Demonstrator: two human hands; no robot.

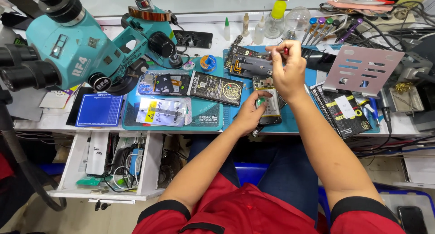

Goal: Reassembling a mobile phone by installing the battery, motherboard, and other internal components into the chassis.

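Two hands work over an opened phone [267, 100] on a cluttered repair counter [294, 127].

Seen from the head camera, the left hand [250, 112] steadies the phone on the blue mat [238, 121], its fingers pressed against the phone's left edge and lower end. The right hand [286, 69] is raised just above the phone's top, fingers pinched together on a small red-tipped tool [286, 50]. A second opened phone [164, 83] and a black battery [216, 88] lie to the left on a teal mat [208, 121], beside a teal microscope [77, 46]. Glue bottles [259, 29] and a row of screwdrivers [322, 28] stand along the back; an open drawer [108, 164] hangs below the counter.
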